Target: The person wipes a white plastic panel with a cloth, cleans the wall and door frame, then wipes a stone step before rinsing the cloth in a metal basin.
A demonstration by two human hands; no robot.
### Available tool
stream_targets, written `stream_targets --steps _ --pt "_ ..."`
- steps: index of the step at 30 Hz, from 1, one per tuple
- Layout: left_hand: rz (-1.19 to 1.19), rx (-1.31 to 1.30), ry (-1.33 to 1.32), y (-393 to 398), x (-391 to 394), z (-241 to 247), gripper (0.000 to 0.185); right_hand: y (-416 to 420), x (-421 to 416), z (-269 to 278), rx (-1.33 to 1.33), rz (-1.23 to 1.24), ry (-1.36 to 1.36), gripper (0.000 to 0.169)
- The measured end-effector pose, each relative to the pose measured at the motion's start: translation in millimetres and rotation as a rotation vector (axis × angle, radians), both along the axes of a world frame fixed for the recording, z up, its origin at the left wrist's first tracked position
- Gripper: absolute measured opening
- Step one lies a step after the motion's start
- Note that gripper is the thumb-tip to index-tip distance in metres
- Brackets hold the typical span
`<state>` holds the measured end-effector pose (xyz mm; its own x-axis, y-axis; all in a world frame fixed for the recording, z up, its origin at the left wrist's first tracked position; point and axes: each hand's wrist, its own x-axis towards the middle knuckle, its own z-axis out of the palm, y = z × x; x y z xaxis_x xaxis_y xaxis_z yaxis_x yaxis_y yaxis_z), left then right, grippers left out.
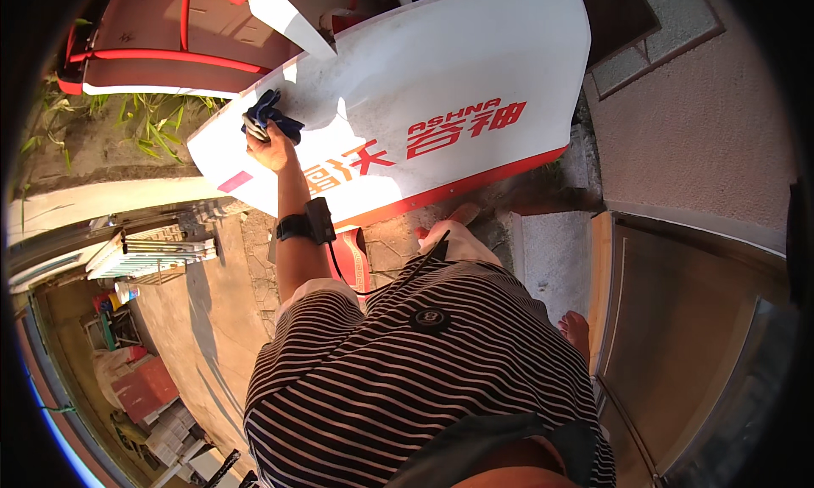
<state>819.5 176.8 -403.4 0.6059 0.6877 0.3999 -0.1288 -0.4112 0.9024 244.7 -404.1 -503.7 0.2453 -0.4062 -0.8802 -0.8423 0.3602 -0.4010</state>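
Observation:
My left hand [272, 148] is closed around a crumpled dark blue cloth [275, 116], with a paler grey fold showing under the fingers. The cloth rests against a large white panel [496, 55] of a red-and-white machine, near the panel's left end. Red lettering runs across this panel, and a red strip [445, 192] follows its lower edge. Greyish dirt marks [311, 84] show on the white surface right of the cloth. My right hand [575, 332] hangs beside my striped shirt, away from the panel; its fingers are partly hidden and small in view.
Red framing [172, 54] of the machine stands behind the panel at upper left, above green plants [156, 132]. A concrete step [553, 259] and a brown door [674, 310] are on my right. Left lie a folding rack [152, 253] and stacked clutter [146, 386].

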Motion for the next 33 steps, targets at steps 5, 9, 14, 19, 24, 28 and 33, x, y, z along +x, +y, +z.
stream_targets --steps 5,9,14,19,24,28,33 --pt "0.093 0.619 0.671 -21.2 36.2 15.1 0.049 24.7 48.4 33.1 -0.004 0.381 -0.04 0.014" --pt "-0.228 0.817 0.404 -136.4 30.4 19.2 0.051 0.6 -26.8 -48.6 0.232 0.069 -0.049 0.013" --pt "-0.476 0.934 0.213 -222.9 18.4 17.4 0.048 -4.8 34.6 -16.2 0.093 0.239 0.034 0.012" --pt "-0.567 1.039 0.164 -250.7 28.5 13.9 0.048 -4.8 91.8 23.1 -0.037 0.358 0.011 0.017" --pt "-0.406 0.972 0.333 -187.6 8.9 16.3 0.053 -15.3 96.7 47.7 -0.11 0.319 0.013 0.024" --pt "-0.081 0.865 0.44 -99.1 -19.2 -20.2 0.069 -23.7 46.8 16.0 -0.026 -0.014 -0.052 0.027" --pt "0.446 -0.175 0.599 -72.7 -20.5 -70.7 0.064 7.3 -21.8 -7.8 0.115 -0.08 0.096 0.022"
